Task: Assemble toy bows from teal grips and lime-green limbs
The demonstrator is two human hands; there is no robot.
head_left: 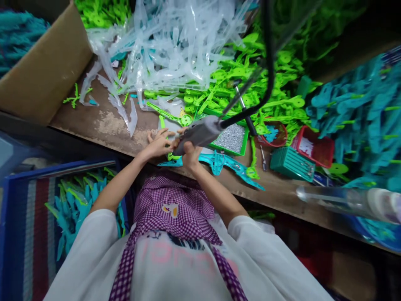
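Observation:
My right hand [191, 156] is wrapped round a grey electric screwdriver [202, 133], tilted, its black cable running up to the right. The screwdriver's tip is hidden near my left fingers. With bent fingers, my left hand [159, 145] presses on a bright green plastic part [162, 122], which shows above and below the hand. Under and to the right of both hands, a turquoise bow-shaped plastic part [216, 162] lies along the table's front edge. Just behind the screwdriver sits a green tray [244, 144] of small metal screws.
Clear plastic pieces [175, 46] and green parts [282, 104] are heaped behind. A hammer [246, 110], red basket [275, 133], teal basket [290, 165] and clear bottle [344, 200] stand right. A cardboard box [46, 71] is left; a blue-rimmed crate [19, 179] of parts sits below.

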